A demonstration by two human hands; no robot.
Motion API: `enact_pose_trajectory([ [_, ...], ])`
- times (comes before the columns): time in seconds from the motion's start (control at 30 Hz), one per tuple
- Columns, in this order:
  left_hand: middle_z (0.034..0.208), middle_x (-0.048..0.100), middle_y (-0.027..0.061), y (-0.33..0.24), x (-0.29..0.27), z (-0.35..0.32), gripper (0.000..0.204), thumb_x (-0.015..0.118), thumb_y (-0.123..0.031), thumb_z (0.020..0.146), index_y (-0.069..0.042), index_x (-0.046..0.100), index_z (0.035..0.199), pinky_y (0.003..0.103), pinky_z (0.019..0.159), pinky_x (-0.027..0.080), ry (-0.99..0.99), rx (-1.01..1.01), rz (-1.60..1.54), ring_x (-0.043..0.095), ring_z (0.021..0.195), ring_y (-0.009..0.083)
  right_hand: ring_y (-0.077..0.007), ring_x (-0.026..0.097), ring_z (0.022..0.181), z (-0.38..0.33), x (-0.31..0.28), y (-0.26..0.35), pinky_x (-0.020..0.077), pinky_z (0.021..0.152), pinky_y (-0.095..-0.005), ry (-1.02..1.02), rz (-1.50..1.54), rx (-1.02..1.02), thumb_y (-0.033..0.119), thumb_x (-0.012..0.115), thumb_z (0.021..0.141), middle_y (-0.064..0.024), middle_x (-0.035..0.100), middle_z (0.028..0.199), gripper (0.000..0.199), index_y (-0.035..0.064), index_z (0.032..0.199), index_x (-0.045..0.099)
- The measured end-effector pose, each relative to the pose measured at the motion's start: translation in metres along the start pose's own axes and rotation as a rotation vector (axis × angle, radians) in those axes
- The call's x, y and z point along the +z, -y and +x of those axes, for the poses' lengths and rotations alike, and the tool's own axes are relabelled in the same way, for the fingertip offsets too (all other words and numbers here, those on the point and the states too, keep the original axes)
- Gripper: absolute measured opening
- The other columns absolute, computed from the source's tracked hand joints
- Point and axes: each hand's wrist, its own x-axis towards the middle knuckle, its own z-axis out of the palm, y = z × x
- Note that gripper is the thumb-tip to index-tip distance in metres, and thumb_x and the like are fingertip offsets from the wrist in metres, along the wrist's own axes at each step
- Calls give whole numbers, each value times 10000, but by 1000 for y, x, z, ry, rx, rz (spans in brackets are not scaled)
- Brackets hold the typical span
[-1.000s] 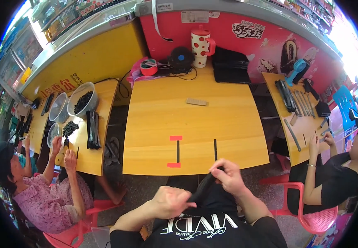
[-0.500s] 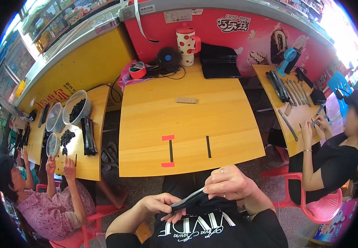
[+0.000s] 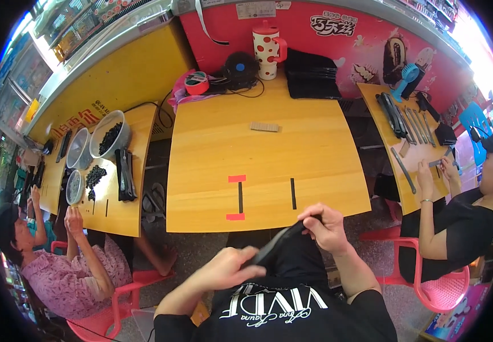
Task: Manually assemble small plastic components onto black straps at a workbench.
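A long, narrow black strip-like piece (image 3: 278, 244) with a greyish edge slants above my lap, just off the table's near edge. My right hand (image 3: 324, 229) is closed round its upper right end. My left hand (image 3: 227, 269) is at the lower left end, thumb and fingers around or beside it; motion smears them, so their grip is unclear. On the wooden table (image 3: 212, 142) in front lie two thin dark strips, the left dark strip (image 3: 240, 197) between red tape pieces (image 3: 237, 178) and the right dark strip (image 3: 293, 194) alone. Farther back sits a small ridged brown piece (image 3: 265, 127).
A spotted cup (image 3: 267, 51), black fan (image 3: 239, 68), red tape roll (image 3: 196, 84) and black stack (image 3: 313, 75) stand at the back. Co-workers sit left and right at side tables; plastic tubs (image 3: 124, 137) of black pieces are left, grey strips (image 3: 419, 125) right.
The black piece has swung to a steeper slant, its right end raised. My right hand has moved up toward the table. My left hand is now blurred. The view has shifted slightly.
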Motion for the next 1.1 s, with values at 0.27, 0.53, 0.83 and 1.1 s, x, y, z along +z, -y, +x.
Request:
enact_pose_trajectory([
  [0.27, 888, 615, 216, 9, 45, 12, 641, 628, -202, 893, -3, 337, 1428, 289, 631, 491, 566, 159, -1742, 630, 728, 227, -167, 600, 636, 23, -8, 18, 476, 578, -265, 327, -24, -395, -43, 657, 820, -100, 637, 780, 139, 17, 944, 645],
  [0.53, 881, 634, 248, 24, 58, 13, 531, 618, -59, 839, 17, 421, 1326, 420, 621, 526, -463, 55, 403, 655, 724, 376, -75, 560, 644, -4, 6, -11, 463, 568, -218, 128, 13, 292, 89, 609, 929, 2, 564, 738, 79, 17, 932, 640],
  [0.83, 1119, 606, 159, 29, 26, 24, 663, 498, -276, 998, -29, 145, 1502, 308, 834, 497, 272, 212, -1012, 621, 940, 180, -116, 601, 694, 5, 0, -3, 476, 617, -246, 398, -77, 15, 42, 651, 883, -51, 625, 782, 79, 9, 954, 635],
  [1.1, 814, 635, 68, 33, 30, 35, 325, 519, -221, 990, -1, 566, 1225, 229, 566, 473, -59, -51, -1148, 593, 624, 124, -51, 509, 569, 1, 11, -20, 388, 492, -187, 142, 167, 458, 29, 626, 898, -49, 634, 794, 237, 33, 1127, 568],
])
